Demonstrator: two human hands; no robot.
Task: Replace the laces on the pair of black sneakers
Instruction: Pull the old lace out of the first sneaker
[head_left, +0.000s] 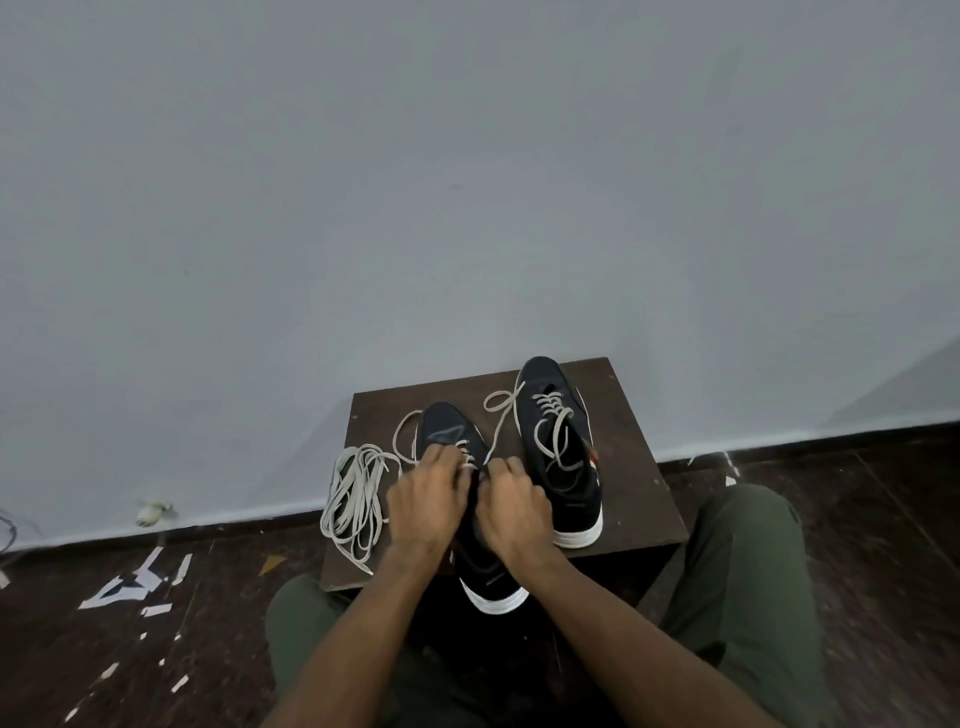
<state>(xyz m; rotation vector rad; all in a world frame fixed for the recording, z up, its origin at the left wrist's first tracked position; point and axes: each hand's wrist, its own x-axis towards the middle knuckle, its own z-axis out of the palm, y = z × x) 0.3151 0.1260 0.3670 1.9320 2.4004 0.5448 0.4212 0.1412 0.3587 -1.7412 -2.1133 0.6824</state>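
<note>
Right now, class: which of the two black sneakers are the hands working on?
The sneaker on the left, nearer the person: both the left hand and the right hand are at its laces. The other sneaker stands untouched, farther back on the right.

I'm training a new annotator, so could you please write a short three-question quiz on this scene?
1. True or false: both hands, left hand and right hand, work at the near sneaker.
2. Where does the loose lace bundle lie? A) left of the near sneaker B) inside the far sneaker
3. Fill in: the sneakers rest on a dark wooden ____.

Key: 1 true; 2 A; 3 board.
</note>
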